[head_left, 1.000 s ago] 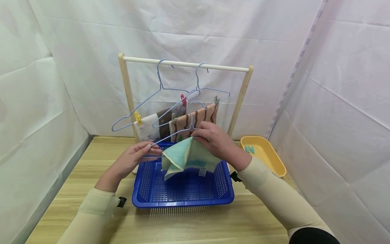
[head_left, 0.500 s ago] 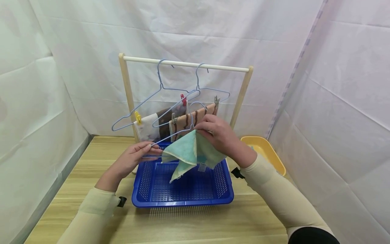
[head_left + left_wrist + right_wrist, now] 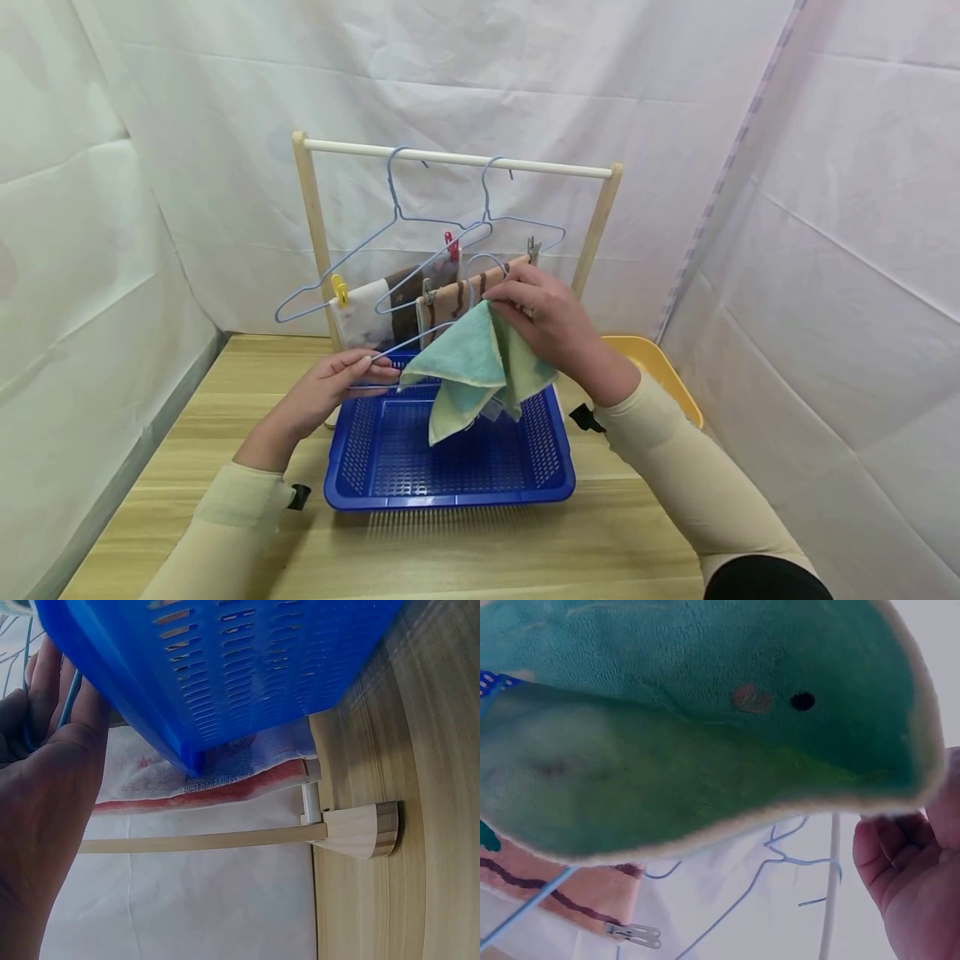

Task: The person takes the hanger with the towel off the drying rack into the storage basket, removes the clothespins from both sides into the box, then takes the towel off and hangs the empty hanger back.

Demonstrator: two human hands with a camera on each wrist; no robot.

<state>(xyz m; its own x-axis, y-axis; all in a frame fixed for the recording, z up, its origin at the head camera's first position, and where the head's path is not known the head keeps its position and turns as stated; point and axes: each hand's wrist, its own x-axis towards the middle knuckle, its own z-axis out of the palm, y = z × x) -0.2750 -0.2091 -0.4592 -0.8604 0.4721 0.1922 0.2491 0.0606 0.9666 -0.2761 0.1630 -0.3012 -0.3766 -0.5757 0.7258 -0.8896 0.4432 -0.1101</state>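
Note:
My left hand [image 3: 326, 387] grips the left end of a blue wire hanger [image 3: 412, 340], held over the blue basket [image 3: 450, 502]. A small teal and pale-green towel [image 3: 465, 354] drapes across the hanger, partly hiding its lower bar. My right hand [image 3: 551, 321] pinches the towel's top corner near the hanger's hook, and the loose end hangs below. In the left wrist view, hanger wire [image 3: 71, 697] passes between the fingers. A black dot and a pinkish spot show on the towel [image 3: 705, 742] in the right wrist view, with the right hand [image 3: 915, 877] at its edge.
Behind the basket stands a wooden rack [image 3: 457, 157] with two blue hangers on its rail. A grey-and-white towel [image 3: 367, 308] hangs from yellow and red pegs, a pink striped towel [image 3: 453, 300] from metal clips. A yellow tray [image 3: 675, 383] lies at the right.
My right hand has moved up and slightly right, pulling the towel's corner higher, so more of its teal side shows over the hanger. The left hand has stayed in place.

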